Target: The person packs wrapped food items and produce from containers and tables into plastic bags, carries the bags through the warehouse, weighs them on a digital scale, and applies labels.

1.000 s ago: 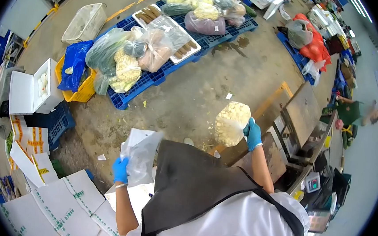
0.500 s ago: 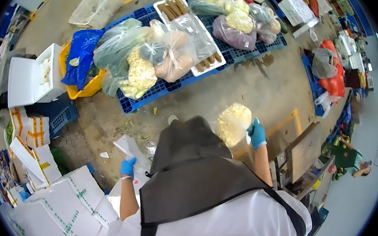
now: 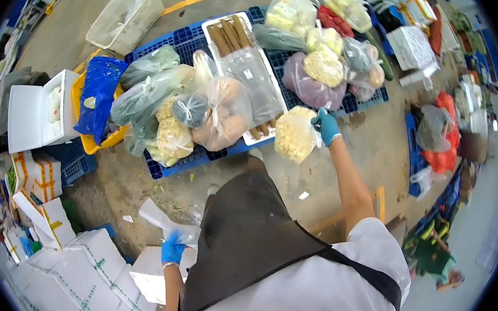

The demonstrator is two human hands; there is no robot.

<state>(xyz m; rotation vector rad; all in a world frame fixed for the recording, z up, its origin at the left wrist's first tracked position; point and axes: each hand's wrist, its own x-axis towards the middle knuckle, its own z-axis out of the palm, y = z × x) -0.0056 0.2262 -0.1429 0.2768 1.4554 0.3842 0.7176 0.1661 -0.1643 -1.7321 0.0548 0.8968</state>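
Note:
My right hand point(image 3: 325, 127), in a blue-green glove, is closed on the gathered neck of a clear bag of pale yellow pieces point(image 3: 295, 134). The bag hangs beside the near edge of a blue pallet point(image 3: 219, 161), close to a white foam tray point(image 3: 273, 90) of long brown roots. Low on the left, my left hand point(image 3: 172, 248), in a blue glove and slightly blurred, grips a translucent plastic bag point(image 3: 159, 218) that trails forward from it. On the pallet sit several filled bags, among them another bag of pale pieces point(image 3: 174, 137) and a bag of round tan produce point(image 3: 223, 121).
A yellow crate point(image 3: 91, 145) with blue plastic and an open foam box point(image 3: 48, 110) stand left of the pallet. White cartons point(image 3: 85, 265) are stacked at lower left. An off-white bin point(image 3: 122, 20) stands behind. Red bags point(image 3: 445, 136) lie at right, with a person point(image 3: 442, 261) beyond.
My right hand has carried the bag of pale pieces forward to the pallet's edge, the arm now stretched out. My body has moved nearer the pallet. The left hand still has the plastic bag.

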